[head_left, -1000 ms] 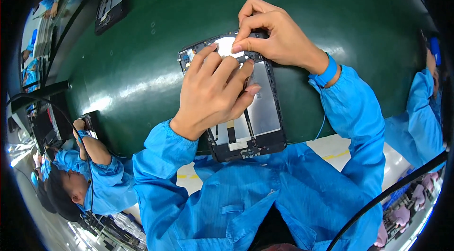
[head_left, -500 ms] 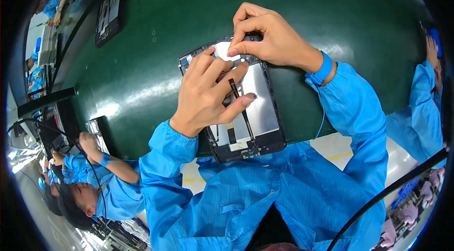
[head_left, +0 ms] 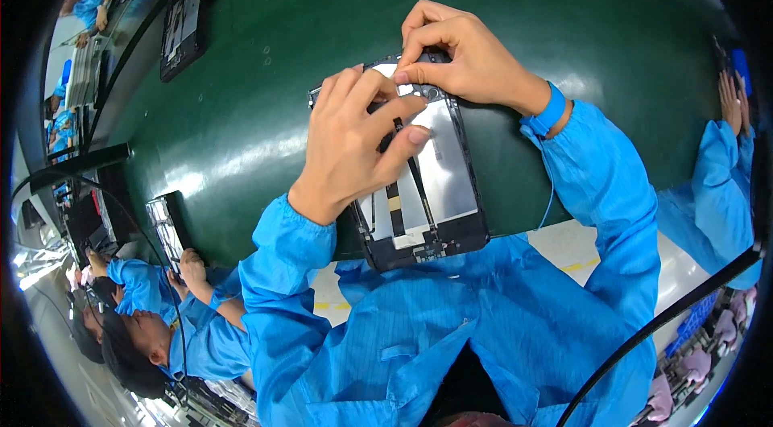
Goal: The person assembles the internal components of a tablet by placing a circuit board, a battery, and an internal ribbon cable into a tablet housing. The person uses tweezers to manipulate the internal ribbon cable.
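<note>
An opened tablet lies at the near edge of the green table, its silver inner plate, black ribbon cables and small boards exposed. My left hand rests over its left and upper part, fingers bent and apart, the thumb just above the silver plate. Above it my right hand is at the tablet's far end, thumb and fingertips pinched together close to the plate's upper edge. Whatever sits in that pinch is hidden. A blue band with a thin cord circles my right wrist.
The green table spreads around the tablet. Another opened tablet lies at the far left. A co-worker's hand touches a third tablet at the near left. Another person's hands are at the right edge.
My left thumb has moved up toward the index finger. My right hand has shifted slightly away and right, still pinched. The co-worker's hand at left has come down beside the tablet's near end.
</note>
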The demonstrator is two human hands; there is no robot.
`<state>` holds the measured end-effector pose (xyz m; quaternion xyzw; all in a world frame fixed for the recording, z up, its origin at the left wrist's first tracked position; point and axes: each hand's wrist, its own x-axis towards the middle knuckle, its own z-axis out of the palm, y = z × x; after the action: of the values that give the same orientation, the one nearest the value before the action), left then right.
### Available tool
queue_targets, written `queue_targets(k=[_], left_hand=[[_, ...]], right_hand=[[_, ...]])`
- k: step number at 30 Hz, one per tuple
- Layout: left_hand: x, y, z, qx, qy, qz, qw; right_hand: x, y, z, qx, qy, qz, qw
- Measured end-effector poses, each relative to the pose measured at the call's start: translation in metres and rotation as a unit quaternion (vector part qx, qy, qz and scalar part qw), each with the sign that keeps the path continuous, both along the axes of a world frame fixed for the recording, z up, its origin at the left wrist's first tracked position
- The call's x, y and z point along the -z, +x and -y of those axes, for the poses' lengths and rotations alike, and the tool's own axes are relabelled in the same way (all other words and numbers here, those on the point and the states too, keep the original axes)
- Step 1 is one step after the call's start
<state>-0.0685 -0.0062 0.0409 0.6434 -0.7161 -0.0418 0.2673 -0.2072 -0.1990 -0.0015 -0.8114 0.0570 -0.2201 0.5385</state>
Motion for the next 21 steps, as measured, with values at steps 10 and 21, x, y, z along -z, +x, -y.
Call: queue_targets(k=[10, 21], left_hand=[[-0.003, 0.050, -0.035, -0.089, -0.218, -0.063, 0.970], [0.025, 0.012, -0.128, 0.004, -0.143, -0.024, 0.989]], right_hand=[[-0.004, -0.004, -0.008, 0.068, 0.004, 0.044, 0.997], [-0.047, 0.008, -0.087, -0.190, -0.219, 0.089, 0.953]])
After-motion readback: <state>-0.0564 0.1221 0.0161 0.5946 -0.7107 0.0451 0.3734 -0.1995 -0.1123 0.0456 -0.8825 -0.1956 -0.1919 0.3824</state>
